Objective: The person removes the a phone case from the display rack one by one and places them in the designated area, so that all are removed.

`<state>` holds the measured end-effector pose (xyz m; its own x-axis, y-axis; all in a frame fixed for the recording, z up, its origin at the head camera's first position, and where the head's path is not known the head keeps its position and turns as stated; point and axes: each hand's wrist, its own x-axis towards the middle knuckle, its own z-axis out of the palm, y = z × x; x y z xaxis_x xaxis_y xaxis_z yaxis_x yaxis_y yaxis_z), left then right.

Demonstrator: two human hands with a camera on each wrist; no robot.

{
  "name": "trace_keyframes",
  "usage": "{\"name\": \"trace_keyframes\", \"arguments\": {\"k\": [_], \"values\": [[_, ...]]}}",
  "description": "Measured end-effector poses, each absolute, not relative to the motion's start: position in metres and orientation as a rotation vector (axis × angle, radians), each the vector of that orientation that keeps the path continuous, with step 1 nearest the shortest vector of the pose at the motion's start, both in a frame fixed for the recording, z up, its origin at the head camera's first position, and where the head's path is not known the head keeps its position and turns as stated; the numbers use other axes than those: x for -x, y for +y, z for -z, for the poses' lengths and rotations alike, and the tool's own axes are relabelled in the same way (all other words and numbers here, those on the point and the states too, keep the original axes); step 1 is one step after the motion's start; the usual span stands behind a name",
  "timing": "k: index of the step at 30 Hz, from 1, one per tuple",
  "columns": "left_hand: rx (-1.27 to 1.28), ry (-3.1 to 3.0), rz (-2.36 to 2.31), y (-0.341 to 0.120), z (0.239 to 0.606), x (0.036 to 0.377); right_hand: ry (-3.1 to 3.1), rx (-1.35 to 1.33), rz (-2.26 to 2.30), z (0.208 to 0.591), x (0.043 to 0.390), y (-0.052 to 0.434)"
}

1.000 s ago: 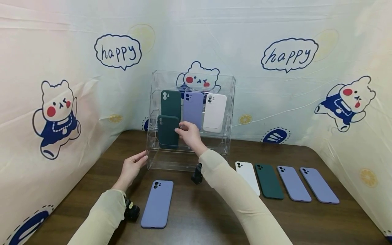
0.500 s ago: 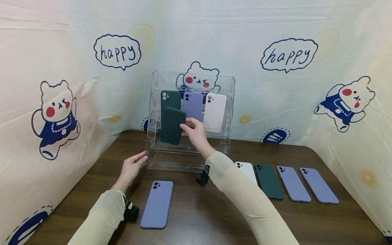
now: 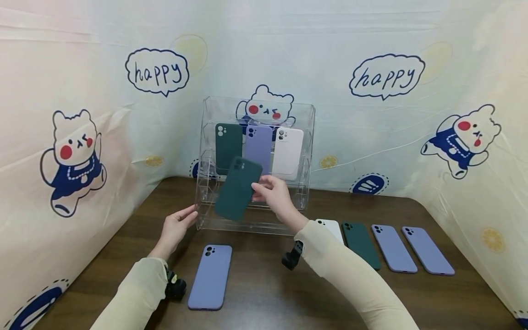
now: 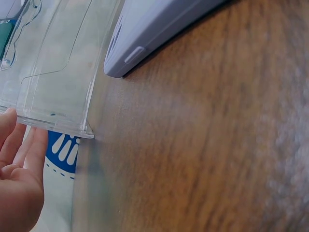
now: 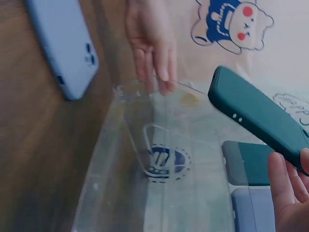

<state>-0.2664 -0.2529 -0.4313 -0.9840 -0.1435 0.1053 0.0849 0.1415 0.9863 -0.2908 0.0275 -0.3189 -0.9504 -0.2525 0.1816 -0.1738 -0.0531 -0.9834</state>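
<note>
My right hand (image 3: 272,195) pinches the edge of a dark green phone case (image 3: 238,188) and holds it tilted in the air in front of a clear acrylic tiered stand (image 3: 307,137). In the right wrist view the same dark green case (image 5: 256,116) hangs above the clear stand (image 5: 145,183). My left hand (image 3: 177,227) rests with straight fingers against the stand's lower left corner; in the left wrist view the fingers (image 4: 14,145) touch the stand's edge (image 4: 58,96). The stand's top tier holds a green case (image 3: 228,144), a lilac case (image 3: 258,147) and a white case (image 3: 288,151).
A lilac case (image 3: 210,277) lies flat on the brown table (image 3: 264,298) in front of the stand. At the right lie a white case (image 3: 330,228), a green case (image 3: 360,244) and two lilac cases (image 3: 393,247) (image 3: 428,250). Printed cloth walls enclose the table.
My right hand has lifted the dark green case out of the stand's middle tier and drawn it forward and down, tilting it. The left hand has stayed at the stand's corner.
</note>
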Motion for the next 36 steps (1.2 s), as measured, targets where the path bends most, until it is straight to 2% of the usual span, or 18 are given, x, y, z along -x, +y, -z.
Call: {"name": "trace_keyframes", "arguments": {"k": [23, 36], "values": [[-0.069, -2.206, 1.962, -0.253, 0.432, 0.268, 1.984, 0.453, 1.727, 0.406, 0.236, 0.062], [-0.074, -2.207, 1.962, -0.252, 0.432, 0.267, 1.988, 0.353, 1.645, 0.431, 0.226, 0.063]]}}
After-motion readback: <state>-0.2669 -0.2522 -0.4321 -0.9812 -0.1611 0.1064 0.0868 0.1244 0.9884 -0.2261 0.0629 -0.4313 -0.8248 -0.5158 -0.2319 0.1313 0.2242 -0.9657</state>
